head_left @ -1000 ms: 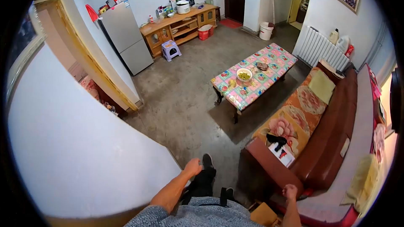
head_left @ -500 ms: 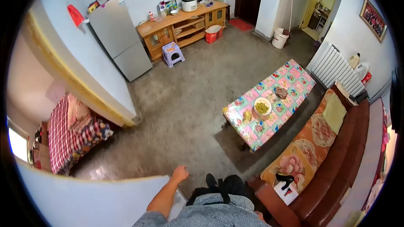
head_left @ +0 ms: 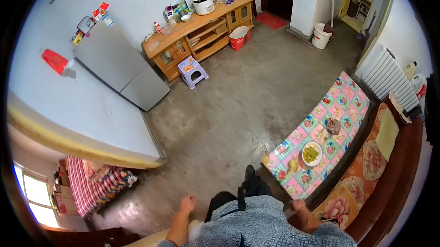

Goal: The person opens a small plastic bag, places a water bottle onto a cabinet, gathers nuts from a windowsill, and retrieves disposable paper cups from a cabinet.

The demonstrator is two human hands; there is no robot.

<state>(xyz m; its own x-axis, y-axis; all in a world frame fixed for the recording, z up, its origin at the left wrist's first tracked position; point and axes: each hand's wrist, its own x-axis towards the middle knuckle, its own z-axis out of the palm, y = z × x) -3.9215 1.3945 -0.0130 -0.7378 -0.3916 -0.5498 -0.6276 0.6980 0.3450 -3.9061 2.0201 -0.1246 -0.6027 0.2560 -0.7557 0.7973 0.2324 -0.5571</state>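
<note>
My left hand [head_left: 188,203] hangs at my left side over the bare floor, its fingers loosely curled and nothing seen in them. To my right, my right hand [head_left: 300,208] is held low between the table's near corner and the sofa. Its fingers are curled in too, with no object visible. Nearest to it is the low table [head_left: 293,148] under a bright patchwork cloth. On the cloth stands a white bowl of green food [head_left: 311,154], with a crumpled brown item [head_left: 333,126] behind it and a yellowish item [head_left: 293,164] beside it.
A brown sofa [head_left: 405,169] with floral covers runs along the right, below a radiator [head_left: 389,75]. Ahead are a purple stool [head_left: 192,71], a wooden cabinet [head_left: 215,29] and a grey fridge [head_left: 121,66]. A wall end [head_left: 146,161] juts out at left, near a bed [head_left: 98,185].
I have moved forward, and the table is nearer on my right. My left hand has swung lower and back. My right hand, mostly hidden before, now shows. One foot has stepped ahead.
</note>
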